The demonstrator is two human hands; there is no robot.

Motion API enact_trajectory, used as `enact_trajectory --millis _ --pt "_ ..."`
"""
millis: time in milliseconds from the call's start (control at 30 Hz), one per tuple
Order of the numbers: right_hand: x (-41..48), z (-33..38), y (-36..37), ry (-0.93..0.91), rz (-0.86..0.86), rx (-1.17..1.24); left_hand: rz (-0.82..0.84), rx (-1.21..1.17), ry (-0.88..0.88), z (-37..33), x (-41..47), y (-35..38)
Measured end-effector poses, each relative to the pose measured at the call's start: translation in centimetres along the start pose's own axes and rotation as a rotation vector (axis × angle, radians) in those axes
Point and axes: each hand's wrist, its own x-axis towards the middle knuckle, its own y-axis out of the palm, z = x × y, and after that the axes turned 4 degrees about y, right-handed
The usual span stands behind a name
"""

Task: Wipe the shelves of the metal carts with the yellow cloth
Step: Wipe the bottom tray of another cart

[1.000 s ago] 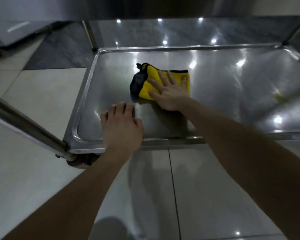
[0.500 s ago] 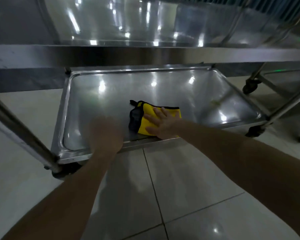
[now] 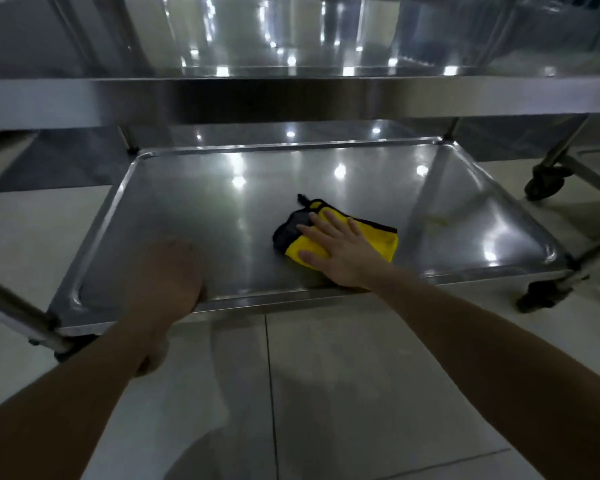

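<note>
Left hand [image 3: 163, 271] at near rim of bottom shelf [image 3: 187, 209], blurred; cannot tell if my grip is closed. Judge it braces cart. Right hand [image 3: 340, 251] flat, fingers spread, palm pressing cloth [image 3: 381, 237], not clenching it. Cloth on shelf, right of centre, near front edge. Best: even pressure, overlapping strokes, reach far corners and rim. Upper shelf [image 3: 291, 95] above: not yet judged clean.
</note>
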Motion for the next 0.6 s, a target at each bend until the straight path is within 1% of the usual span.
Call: enact_trajectory --millis 67,100,133,200,233,267,333,400,433,533,600 --pt "-0.7 -4.8 -1.0 0.185 -0.032 -0.016 0.032 0.037 -0.014 -0.4 0.4 -0.1" --pt "-0.8 -6.4 -1.4 0.246 -0.015 -0.022 0.041 0.061 -0.022 -0.6 0.6 0.0" --pt "-0.7 -7.5 -1.8 0.262 0.02 -0.019 0.051 0.077 -0.036 -1.2 0.9 -0.1" --pt "-0.6 -8.8 -2.5 0.183 0.084 0.032 0.058 0.039 -0.071 -3.4 1.5 -0.3" --pt "-0.7 -9.2 -3.0 0.114 0.077 0.062 0.042 0.005 -0.06 -5.1 1.8 -0.4" --pt "-0.9 -9.8 -3.4 0.038 0.047 0.071 0.029 -0.022 -0.017 -7.1 2.1 -0.2" --pt "-1.5 -10.6 -3.6 -0.075 0.019 0.002 0.004 -0.051 0.12 -11.6 2.9 0.7" --pt "-1.9 -10.7 -2.9 -0.083 0.052 -0.074 -0.032 -0.082 0.233 -16.0 4.4 1.9" --pt "-1.8 -10.5 -2.6 -0.076 0.057 -0.076 -0.033 -0.099 0.257 -17.9 5.4 2.4" --pt "-1.1 -10.9 -2.2 -0.088 0.027 -0.03 -0.002 -0.098 0.218 -21.0 8.2 4.0" --pt "-0.7 -12.6 -2.4 -0.065 0.01 -0.017 -0.026 -0.05 0.205 -21.4 8.6 5.1"
